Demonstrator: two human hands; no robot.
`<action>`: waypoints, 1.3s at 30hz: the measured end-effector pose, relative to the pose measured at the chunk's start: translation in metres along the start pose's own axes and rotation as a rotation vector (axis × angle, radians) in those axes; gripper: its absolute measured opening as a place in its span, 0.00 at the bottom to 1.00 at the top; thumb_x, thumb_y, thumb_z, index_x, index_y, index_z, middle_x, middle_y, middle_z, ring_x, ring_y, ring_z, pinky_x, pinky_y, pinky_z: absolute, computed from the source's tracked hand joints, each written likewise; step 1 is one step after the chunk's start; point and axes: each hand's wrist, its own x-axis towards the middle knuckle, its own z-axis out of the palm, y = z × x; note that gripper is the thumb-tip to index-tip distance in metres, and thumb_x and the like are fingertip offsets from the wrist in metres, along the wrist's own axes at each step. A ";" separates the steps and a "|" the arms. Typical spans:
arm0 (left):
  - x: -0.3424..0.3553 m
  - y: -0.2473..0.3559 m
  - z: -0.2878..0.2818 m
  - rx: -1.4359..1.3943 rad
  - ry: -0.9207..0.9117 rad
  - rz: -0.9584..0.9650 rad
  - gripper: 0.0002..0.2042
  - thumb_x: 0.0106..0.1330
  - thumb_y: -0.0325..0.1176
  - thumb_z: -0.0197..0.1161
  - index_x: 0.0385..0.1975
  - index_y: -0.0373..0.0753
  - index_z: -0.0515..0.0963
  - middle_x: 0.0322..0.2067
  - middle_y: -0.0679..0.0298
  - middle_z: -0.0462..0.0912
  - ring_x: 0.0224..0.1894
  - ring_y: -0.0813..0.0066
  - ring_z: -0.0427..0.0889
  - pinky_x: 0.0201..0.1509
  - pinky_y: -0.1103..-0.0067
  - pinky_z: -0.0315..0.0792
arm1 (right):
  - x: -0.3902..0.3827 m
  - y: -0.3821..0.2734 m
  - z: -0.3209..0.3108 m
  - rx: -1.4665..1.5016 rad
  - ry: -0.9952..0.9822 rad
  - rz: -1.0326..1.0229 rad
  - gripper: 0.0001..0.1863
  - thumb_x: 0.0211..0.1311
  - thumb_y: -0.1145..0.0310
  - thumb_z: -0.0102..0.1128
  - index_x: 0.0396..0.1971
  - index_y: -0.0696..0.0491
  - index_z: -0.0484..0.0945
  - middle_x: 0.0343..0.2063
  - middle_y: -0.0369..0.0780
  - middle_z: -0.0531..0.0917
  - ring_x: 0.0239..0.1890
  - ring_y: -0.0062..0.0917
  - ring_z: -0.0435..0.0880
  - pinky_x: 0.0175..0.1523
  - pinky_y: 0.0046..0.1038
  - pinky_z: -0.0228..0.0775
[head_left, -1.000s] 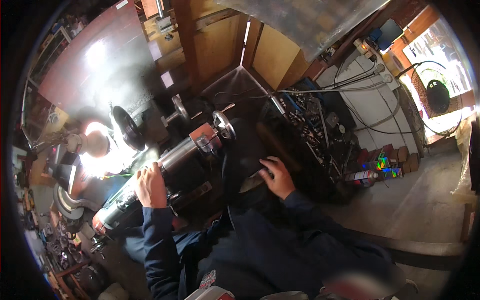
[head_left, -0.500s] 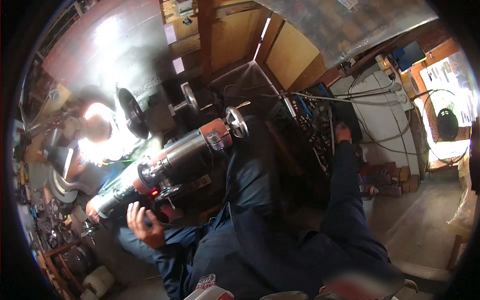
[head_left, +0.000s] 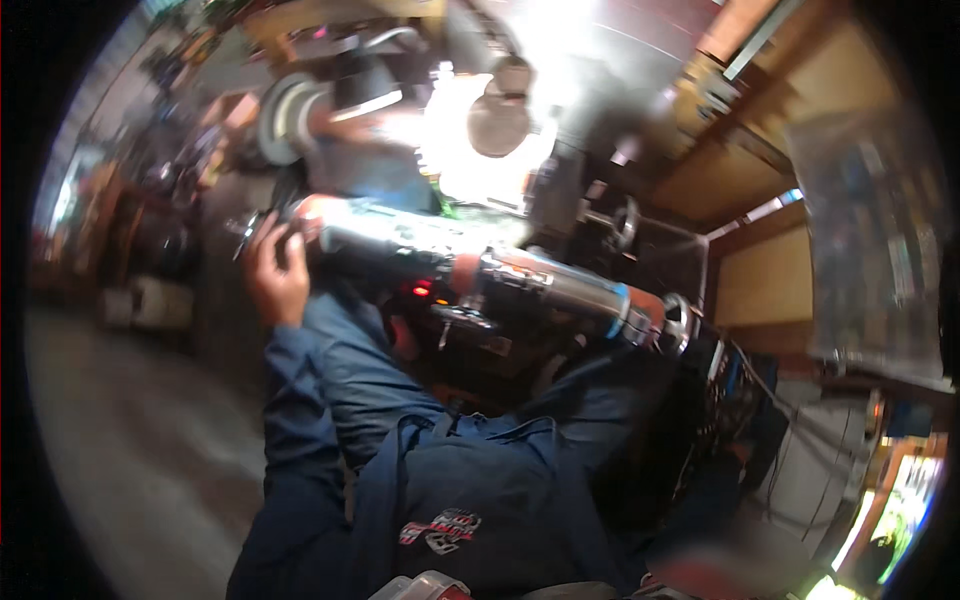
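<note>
A long shiny metal cylinder (head_left: 545, 285) with orange bands lies across a dark machine in front of me. My left hand (head_left: 275, 270) is raised at the cylinder's left end, fingers closed around a small metal handle (head_left: 248, 226) there; motion blur hides the exact grip. My right sleeve (head_left: 690, 450) stretches off to the lower right into dark clutter, and my right hand cannot be made out. A small red light (head_left: 418, 292) glows under the cylinder.
A round handwheel (head_left: 680, 320) sits at the cylinder's right end. Behind are a grinding wheel (head_left: 285, 115), a bright lamp glare (head_left: 480, 150) and wooden panels (head_left: 760, 280). Cables and a white box (head_left: 810, 470) crowd the right. Grey concrete floor (head_left: 130, 440) lies left.
The view has swung left and closer. My left hand has risen from below the cylinder's left end to the handle on it. My right hand, earlier reaching to the rack, has dropped from sight.
</note>
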 end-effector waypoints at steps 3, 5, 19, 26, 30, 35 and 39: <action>0.009 0.010 0.043 -0.160 -0.014 -0.019 0.11 0.66 0.31 0.62 0.45 0.34 0.79 0.51 0.53 0.82 0.58 0.54 0.78 0.63 0.66 0.69 | 0.089 -0.073 0.006 0.018 0.102 0.008 0.19 0.75 0.59 0.42 0.52 0.54 0.78 0.45 0.44 0.81 0.42 0.37 0.80 0.51 0.44 0.71; 0.004 -0.010 0.058 -0.237 -0.080 -0.039 0.12 0.66 0.32 0.61 0.46 0.35 0.79 0.50 0.54 0.83 0.59 0.53 0.77 0.62 0.66 0.69 | 0.126 -0.124 0.022 0.048 0.155 0.016 0.20 0.75 0.58 0.42 0.53 0.53 0.77 0.45 0.44 0.81 0.42 0.37 0.80 0.51 0.44 0.71; 0.010 -0.014 0.077 -0.331 -0.017 0.021 0.13 0.68 0.39 0.61 0.43 0.36 0.80 0.47 0.57 0.84 0.56 0.55 0.80 0.62 0.65 0.68 | -0.187 -0.242 -0.167 0.109 0.561 0.467 0.28 0.72 0.46 0.45 0.64 0.46 0.71 0.45 0.43 0.81 0.42 0.37 0.79 0.53 0.41 0.70; 0.007 -0.018 0.085 -0.382 0.019 -0.042 0.08 0.64 0.37 0.65 0.37 0.41 0.80 0.44 0.62 0.85 0.53 0.60 0.81 0.58 0.67 0.69 | -0.177 -0.394 -0.216 0.452 0.178 0.353 0.32 0.65 0.34 0.51 0.54 0.46 0.71 0.29 0.32 0.76 0.28 0.18 0.72 0.32 0.23 0.60; 0.009 -0.021 0.071 -0.321 0.023 -0.053 0.08 0.65 0.33 0.61 0.39 0.38 0.81 0.43 0.58 0.85 0.51 0.58 0.82 0.55 0.68 0.72 | -0.179 -0.550 -0.193 0.445 -0.025 -0.048 0.19 0.68 0.46 0.57 0.37 0.49 0.76 0.20 0.27 0.69 0.17 0.09 0.64 0.19 0.16 0.50; 0.020 -0.018 0.080 -0.334 0.048 -0.058 0.07 0.62 0.32 0.64 0.37 0.38 0.82 0.40 0.58 0.86 0.49 0.59 0.84 0.53 0.67 0.73 | -0.270 -0.715 -0.164 0.645 -0.316 -0.343 0.15 0.72 0.58 0.57 0.38 0.57 0.75 0.18 0.30 0.69 0.18 0.13 0.66 0.22 0.21 0.58; 0.036 -0.014 0.095 -0.319 0.102 -0.061 0.05 0.57 0.32 0.69 0.30 0.40 0.80 0.31 0.63 0.85 0.39 0.62 0.84 0.43 0.67 0.73 | -0.361 -0.791 -0.127 1.193 -0.956 -0.073 0.19 0.74 0.58 0.52 0.46 0.61 0.73 0.25 0.35 0.73 0.29 0.19 0.72 0.34 0.21 0.63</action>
